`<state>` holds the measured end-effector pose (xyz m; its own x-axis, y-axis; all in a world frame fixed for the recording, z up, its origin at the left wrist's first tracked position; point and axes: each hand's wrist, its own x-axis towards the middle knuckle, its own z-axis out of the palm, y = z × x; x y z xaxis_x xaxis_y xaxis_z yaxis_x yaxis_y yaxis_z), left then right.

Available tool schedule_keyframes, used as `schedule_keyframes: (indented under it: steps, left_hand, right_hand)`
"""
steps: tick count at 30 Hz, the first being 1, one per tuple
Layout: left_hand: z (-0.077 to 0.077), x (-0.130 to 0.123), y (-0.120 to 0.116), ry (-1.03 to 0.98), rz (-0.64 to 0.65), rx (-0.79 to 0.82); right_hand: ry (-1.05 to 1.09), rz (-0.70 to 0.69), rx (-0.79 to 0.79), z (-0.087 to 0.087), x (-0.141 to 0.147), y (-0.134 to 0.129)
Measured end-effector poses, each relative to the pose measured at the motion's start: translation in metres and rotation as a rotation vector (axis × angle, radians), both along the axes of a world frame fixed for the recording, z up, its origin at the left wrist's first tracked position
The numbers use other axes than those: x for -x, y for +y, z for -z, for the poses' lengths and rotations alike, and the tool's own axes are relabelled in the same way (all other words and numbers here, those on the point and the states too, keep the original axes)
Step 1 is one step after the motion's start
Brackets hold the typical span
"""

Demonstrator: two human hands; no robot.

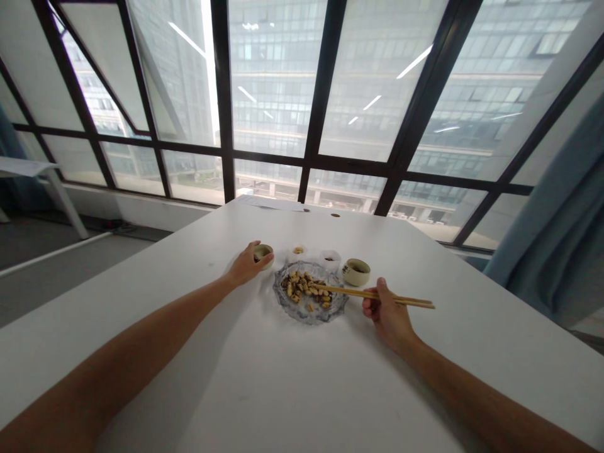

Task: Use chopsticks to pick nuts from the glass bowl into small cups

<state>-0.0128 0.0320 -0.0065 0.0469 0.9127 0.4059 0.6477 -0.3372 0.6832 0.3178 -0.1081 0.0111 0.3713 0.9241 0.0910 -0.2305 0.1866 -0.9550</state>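
Observation:
My right hand (389, 314) is closed around a pair of wooden chopsticks (349, 290), whose tips reach into the food in a clear scalloped glass plate (309, 314). On the plate lie peanuts (297, 290) in the shell mixed with small dark pieces; whether the tips pinch one I cannot tell. My left hand (248, 263) grips a small green-beige ceramic cup (263, 253) at the plate's upper left, thumb and fingers on either side of it. A matching cup (356, 272) with a dark character on its side stands at the plate's upper right.
Behind the plate stand two small white cups, one with light pieces (297, 253) and one with dark pieces (330, 259). A white sheet (274, 203) and a brown disc (335, 215) lie at the far table edge. Windows (278, 82) and a blue curtain (547, 220) lie beyond.

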Motion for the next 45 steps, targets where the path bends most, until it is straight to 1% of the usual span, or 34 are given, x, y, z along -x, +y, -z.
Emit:
schedule_keyframes:
  steps: [3, 6, 8, 10, 15, 17, 20, 25, 28, 33, 35, 37, 39, 40, 41, 43, 45]
  left_hand:
    - [-0.001, 0.002, -0.002, -0.013, 0.008, 0.032]
    - [-0.003, 0.003, -0.003, -0.019, 0.007, 0.049]
    - [-0.003, 0.003, -0.003, -0.013, 0.014, 0.030]
    - [-0.003, 0.003, -0.004, 0.004, 0.043, -0.030]
    - [-0.001, 0.002, -0.005, 0.093, 0.148, -0.240]
    - [-0.001, 0.002, -0.006, 0.114, 0.154, -0.277]
    - [-0.001, 0.001, -0.007, 0.131, 0.155, -0.289]
    - [-0.002, 0.000, -0.007, 0.118, 0.153, -0.261]
    - [-0.003, 0.000, -0.007, 0.067, 0.122, -0.194]
    - [-0.001, 0.001, -0.006, -0.005, 0.029, -0.070]
    - [-0.002, 0.003, -0.005, -0.012, 0.021, -0.012]
    - [-0.009, 0.005, 0.000, 0.026, 0.034, 0.068]
    - [-0.023, 0.005, 0.006, 0.098, 0.037, 0.115]
    - [-0.032, 0.002, 0.010, 0.140, 0.024, 0.100]
    - [-0.042, -0.003, 0.013, 0.181, 0.010, 0.050]
    - [-0.062, -0.022, 0.016, 0.303, 0.023, -0.052]
    - [-0.078, -0.051, 0.014, 0.450, 0.129, -0.085]
  right_hand:
    - [0.039, -0.024, 0.024, 0.006, 0.000, -0.002]
    - [0.081, -0.014, 0.032, 0.005, 0.002, -0.001]
    - [0.096, -0.013, 0.037, 0.004, 0.002, -0.001]
    - [0.101, -0.013, 0.034, 0.003, 0.003, -0.001]
    - [0.105, 0.009, 0.007, 0.004, 0.004, -0.001]
    - [0.101, 0.006, -0.003, 0.005, 0.005, 0.000]
    - [0.088, 0.007, -0.018, 0.005, 0.004, 0.000]
    - [0.066, 0.020, -0.026, 0.005, 0.003, 0.000]
    - [0.048, 0.016, -0.025, 0.006, 0.002, 0.000]
    - [0.042, 0.021, -0.041, 0.007, 0.001, 0.001]
    - [0.047, 0.020, -0.043, 0.008, 0.001, 0.001]
    - [0.053, 0.010, -0.039, 0.008, 0.001, 0.001]
    - [0.061, -0.002, -0.027, 0.008, 0.001, 0.001]
    - [0.064, -0.007, -0.021, 0.007, 0.001, 0.002]
    - [0.066, -0.008, -0.019, 0.007, 0.000, 0.002]
    - [0.075, 0.011, -0.026, 0.005, -0.001, 0.003]
    - [0.087, 0.044, -0.047, 0.003, -0.004, 0.005]
